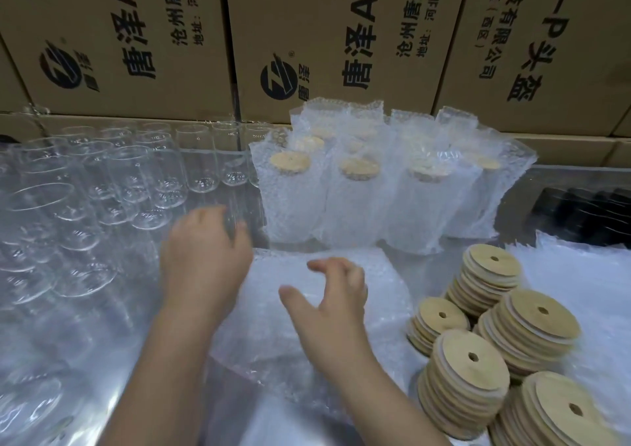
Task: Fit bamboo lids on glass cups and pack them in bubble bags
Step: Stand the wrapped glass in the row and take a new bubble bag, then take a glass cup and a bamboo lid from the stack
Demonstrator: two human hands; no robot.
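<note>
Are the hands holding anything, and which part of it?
The right hand holds nothing, fingers spread above the bubble bags. The left hand reaches toward the glass cups; blur hides whether it grips one.

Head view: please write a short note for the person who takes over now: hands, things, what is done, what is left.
Left hand: at the bare glass cups; grip unclear, blurred.
Right hand: open, over the flat bubble bags.
Bamboo lids: stacked at right.
Done: several lidded cups stand bagged at the back.
Left: many bare cups to lid and bag.
</note>
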